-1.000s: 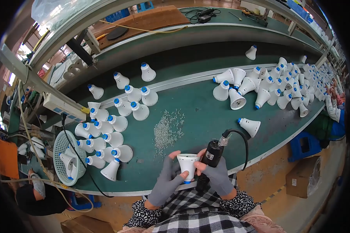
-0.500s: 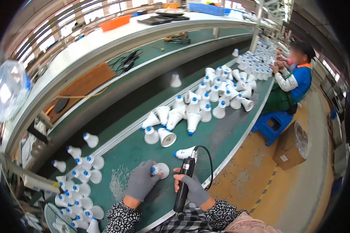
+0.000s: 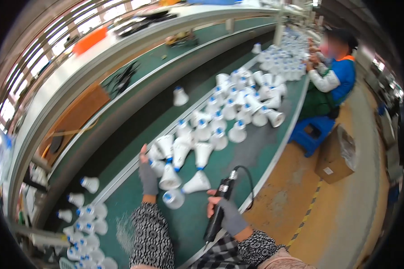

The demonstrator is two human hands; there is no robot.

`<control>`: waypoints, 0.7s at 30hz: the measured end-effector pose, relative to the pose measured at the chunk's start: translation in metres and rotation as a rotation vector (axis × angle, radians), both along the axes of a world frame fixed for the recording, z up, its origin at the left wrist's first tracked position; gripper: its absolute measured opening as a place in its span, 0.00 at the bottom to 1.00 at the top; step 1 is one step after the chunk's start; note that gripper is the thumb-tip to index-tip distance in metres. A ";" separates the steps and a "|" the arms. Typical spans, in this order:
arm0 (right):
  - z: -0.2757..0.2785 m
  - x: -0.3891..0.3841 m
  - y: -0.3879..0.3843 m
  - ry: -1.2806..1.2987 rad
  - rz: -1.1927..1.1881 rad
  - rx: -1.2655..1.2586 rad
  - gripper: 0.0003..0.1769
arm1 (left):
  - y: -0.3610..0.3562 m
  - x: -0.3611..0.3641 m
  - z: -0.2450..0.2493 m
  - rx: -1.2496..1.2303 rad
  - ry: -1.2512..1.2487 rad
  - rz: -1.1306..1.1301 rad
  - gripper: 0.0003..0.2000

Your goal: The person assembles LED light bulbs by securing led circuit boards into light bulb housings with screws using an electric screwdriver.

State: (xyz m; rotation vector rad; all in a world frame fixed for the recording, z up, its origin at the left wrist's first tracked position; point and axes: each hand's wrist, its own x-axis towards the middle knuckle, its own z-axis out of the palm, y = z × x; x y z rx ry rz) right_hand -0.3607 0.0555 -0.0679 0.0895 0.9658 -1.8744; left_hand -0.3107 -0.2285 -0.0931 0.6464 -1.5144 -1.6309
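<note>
Here, one corded tool (image 3: 216, 221) in right hand (image 3: 232, 217); one stool (image 3: 307, 144).

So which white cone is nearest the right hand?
The white cone just up-left of the right hand; the neighbouring cone, lower and further left, is farther off, as are all the others.

Saw a person (image 3: 344, 85) in a blue top seated on a blue stool (image 3: 310, 137) at the right. Noted a cardboard box (image 3: 332, 162) just beside the stool, with clear plastic (image 3: 346, 150) at its opening, and striped tape (image 3: 306, 213) on the floor near it. Spotted an orange object (image 3: 90, 40) on the upper shelf (image 3: 54, 80), and black cables (image 3: 122, 80) near a brown board (image 3: 83, 110) below.
</note>
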 end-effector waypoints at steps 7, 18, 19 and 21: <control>0.007 -0.046 -0.011 -0.027 -0.141 -0.004 0.21 | 0.021 -0.058 -0.015 -0.210 -0.136 0.100 0.27; -0.002 -0.056 -0.008 0.011 -0.136 -0.228 0.20 | -0.081 -0.160 0.087 -0.618 -0.432 0.114 0.31; -0.002 -0.057 -0.008 0.014 -0.137 -0.214 0.22 | -0.101 -0.187 0.082 -0.590 -0.565 0.092 0.32; -0.003 -0.057 -0.008 -0.027 -0.140 -0.220 0.22 | -0.124 -0.231 0.062 -0.575 -0.701 0.048 0.33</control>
